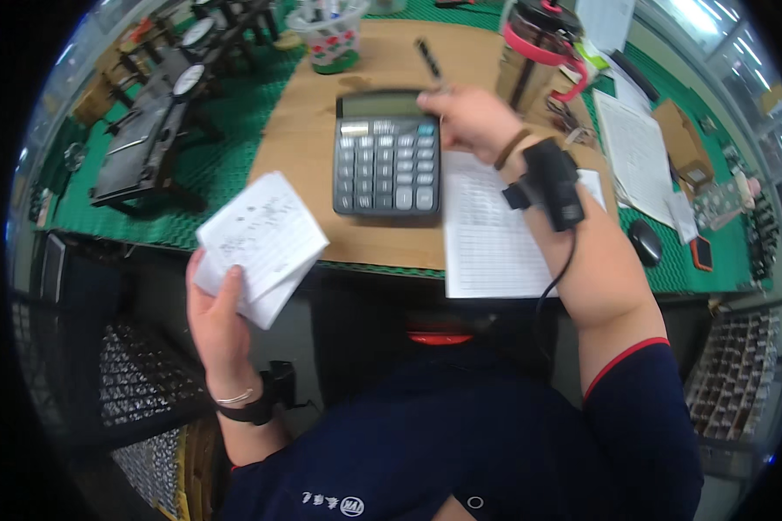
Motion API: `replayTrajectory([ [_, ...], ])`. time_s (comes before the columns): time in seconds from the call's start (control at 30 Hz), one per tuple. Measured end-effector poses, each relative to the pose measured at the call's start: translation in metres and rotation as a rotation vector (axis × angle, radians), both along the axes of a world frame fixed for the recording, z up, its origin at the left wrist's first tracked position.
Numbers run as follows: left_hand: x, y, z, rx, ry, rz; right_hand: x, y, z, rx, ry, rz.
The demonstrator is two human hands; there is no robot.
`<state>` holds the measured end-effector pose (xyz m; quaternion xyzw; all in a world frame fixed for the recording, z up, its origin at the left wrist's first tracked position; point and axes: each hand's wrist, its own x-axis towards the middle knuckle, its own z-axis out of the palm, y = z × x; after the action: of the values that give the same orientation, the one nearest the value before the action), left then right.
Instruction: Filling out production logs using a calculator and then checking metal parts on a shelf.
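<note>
My left hand is closed on a few loose white paper slips, its thumb lying across them; handwriting covers the top one. They are held in front of the table's near edge, left of a dark grey desk calculator. At the calculator's upper right corner, my right hand is closed, with the thumb over the display's edge and the fingers curled along the side. A dark pen sticks up from between the fingers of that hand. Under my right forearm lies a printed table sheet.
A cardboard sheet covers part of the green mat. Behind stand a pen cup and a pink-handled jug. Black gauge stands are at left; a clipboard, a mouse and a phone at right.
</note>
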<state>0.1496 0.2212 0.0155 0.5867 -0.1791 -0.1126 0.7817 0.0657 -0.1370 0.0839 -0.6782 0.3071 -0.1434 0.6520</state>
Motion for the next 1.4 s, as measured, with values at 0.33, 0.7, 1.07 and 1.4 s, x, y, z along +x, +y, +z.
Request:
replayTrajectory([
  [0.33, 0.015, -0.074, 0.021, 0.086, -0.036, -0.212, -0.278, -0.096, 0.111, -0.199, -0.592, -0.668],
  [0.7, 0.011, -0.156, 0.027, 1.037, -0.409, -0.125, -0.206, -0.100, -0.019, 0.069, -0.090, -0.220],
  [1.07, -0.120, -0.202, 0.013, 0.724, -1.251, -0.322, -0.178, -0.111, -0.036, 0.011, 0.044, -0.053],
  [1.4, -0.113, -0.204, 0.000, 0.637, -1.124, -0.367, -0.232, -0.041, -0.008, -0.718, -0.464, -0.497],
])
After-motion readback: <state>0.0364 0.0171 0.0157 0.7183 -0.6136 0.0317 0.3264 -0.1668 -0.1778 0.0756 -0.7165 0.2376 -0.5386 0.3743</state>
